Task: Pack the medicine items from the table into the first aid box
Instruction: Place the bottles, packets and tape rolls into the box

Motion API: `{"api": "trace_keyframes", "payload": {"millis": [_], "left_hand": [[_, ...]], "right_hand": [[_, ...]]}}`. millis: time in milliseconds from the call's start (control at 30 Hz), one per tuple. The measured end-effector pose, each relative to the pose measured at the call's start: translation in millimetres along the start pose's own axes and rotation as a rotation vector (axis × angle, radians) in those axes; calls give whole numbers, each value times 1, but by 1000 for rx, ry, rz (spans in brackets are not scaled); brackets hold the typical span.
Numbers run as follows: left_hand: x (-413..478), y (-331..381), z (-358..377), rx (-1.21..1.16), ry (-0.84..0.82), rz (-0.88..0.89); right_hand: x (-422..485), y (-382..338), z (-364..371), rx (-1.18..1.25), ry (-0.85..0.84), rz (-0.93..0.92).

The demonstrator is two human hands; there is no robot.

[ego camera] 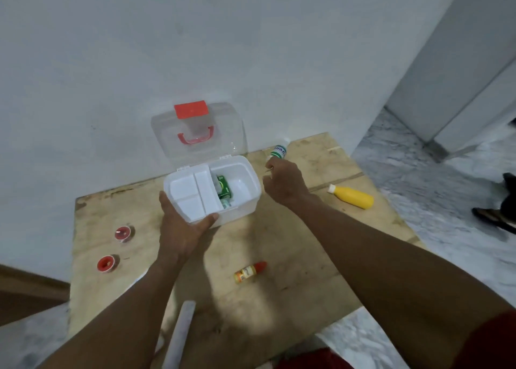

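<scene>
Right hand point(284, 183) is pinching a small green-labelled bottle point(277, 151) just beside the open first aid box point(245, 198), while left hand point(181, 226) grips its front edge on the wooden table point(293, 243).

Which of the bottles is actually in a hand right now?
The white bottle with the green label, gripped by the right hand beside the box. The yellow bottle and the small red-capped bottle lie untouched on the table.

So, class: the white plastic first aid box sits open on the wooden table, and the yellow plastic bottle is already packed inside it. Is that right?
Not quite. The white plastic first aid box is open on the wooden table, but the yellow plastic bottle lies on the table to its right, as the head view shows.
</scene>
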State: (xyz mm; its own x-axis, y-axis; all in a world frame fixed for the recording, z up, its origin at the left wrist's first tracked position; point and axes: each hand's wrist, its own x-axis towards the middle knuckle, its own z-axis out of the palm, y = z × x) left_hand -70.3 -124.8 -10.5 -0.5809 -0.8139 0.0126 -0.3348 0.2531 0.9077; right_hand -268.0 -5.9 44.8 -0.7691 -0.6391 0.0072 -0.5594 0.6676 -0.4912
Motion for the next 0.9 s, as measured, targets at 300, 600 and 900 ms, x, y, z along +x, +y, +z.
{"api": "trace_keyframes", "payload": {"millis": [300, 600, 900], "left_hand": [[2, 1, 10, -7, 36, -29], [9, -3, 12, -28, 27, -160], [14, 6, 13, -38, -3, -111]], "right_hand": [[50, 32, -9, 2, -13, 217], [119, 44, 2, 164, -17, 352], [153, 55, 19, 222, -111, 523]]}}
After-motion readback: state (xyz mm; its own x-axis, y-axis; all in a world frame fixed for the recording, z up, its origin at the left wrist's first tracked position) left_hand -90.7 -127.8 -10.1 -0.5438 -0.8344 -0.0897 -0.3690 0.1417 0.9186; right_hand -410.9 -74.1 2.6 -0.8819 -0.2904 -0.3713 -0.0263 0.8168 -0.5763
